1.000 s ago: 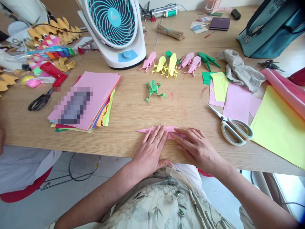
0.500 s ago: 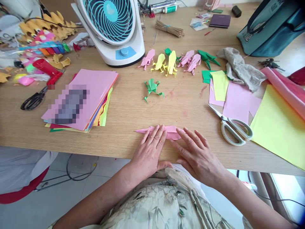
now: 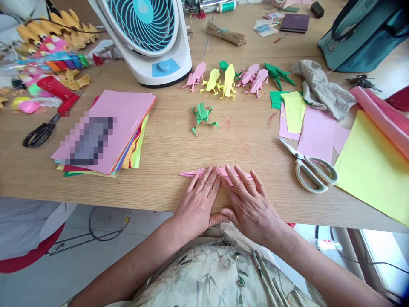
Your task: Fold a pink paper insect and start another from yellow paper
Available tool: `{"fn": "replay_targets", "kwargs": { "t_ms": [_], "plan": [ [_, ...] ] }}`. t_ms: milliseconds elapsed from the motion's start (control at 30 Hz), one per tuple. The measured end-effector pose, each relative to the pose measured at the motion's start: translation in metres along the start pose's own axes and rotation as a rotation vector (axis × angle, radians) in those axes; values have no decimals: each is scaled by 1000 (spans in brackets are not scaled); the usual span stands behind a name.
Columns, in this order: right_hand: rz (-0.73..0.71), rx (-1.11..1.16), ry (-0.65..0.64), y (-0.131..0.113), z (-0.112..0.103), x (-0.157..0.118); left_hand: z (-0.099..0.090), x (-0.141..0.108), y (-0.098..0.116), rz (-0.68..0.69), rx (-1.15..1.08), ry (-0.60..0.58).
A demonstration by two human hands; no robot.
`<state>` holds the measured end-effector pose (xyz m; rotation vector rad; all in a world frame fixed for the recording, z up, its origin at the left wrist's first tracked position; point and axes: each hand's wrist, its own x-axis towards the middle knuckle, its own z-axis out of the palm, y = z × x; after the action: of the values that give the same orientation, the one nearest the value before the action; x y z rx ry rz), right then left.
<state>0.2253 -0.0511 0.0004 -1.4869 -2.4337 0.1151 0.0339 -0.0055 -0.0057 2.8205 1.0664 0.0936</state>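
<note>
Inward has come the right hand [image 3: 251, 204], thumb now meeting the left hand's [image 3: 196, 200]; both lie open, fingers spread over the folded pink paper [image 3: 191, 173] near the table's [image 3: 153, 192] front edge. Even, flat pressure sharpens creases without shifting layers.

A big white fan [image 3: 164, 66] with blue blades stands near the back of the desk [image 3: 166, 140]. Some thin brown sticks [image 3: 226, 34] lie to the right of it, tied in a bunch. Past them is a flat purple book [image 3: 295, 23], and a little black thing [image 3: 317, 9] is near it. A blue-green bag [image 3: 354, 44] is on the right. A crumpled gray cloth [image 3: 321, 87] and some dark keys [image 3: 362, 81] lie in front of the bag.
</note>
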Motion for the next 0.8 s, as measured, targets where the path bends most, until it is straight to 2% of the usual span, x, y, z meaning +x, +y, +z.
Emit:
{"fn": "replay_targets", "kwargs": {
  "t_ms": [233, 533, 800],
  "plan": [
    [35, -34, 31, -9, 3, 2, -5, -2, -3, 28, -60, -13],
    [92, -56, 61, -25, 15, 8, -5, -2, -3, 14, -128, 32],
    [128, -130, 51, -22, 13, -1, -5, 0, -2, 13, -66, 4]
  ]
}}
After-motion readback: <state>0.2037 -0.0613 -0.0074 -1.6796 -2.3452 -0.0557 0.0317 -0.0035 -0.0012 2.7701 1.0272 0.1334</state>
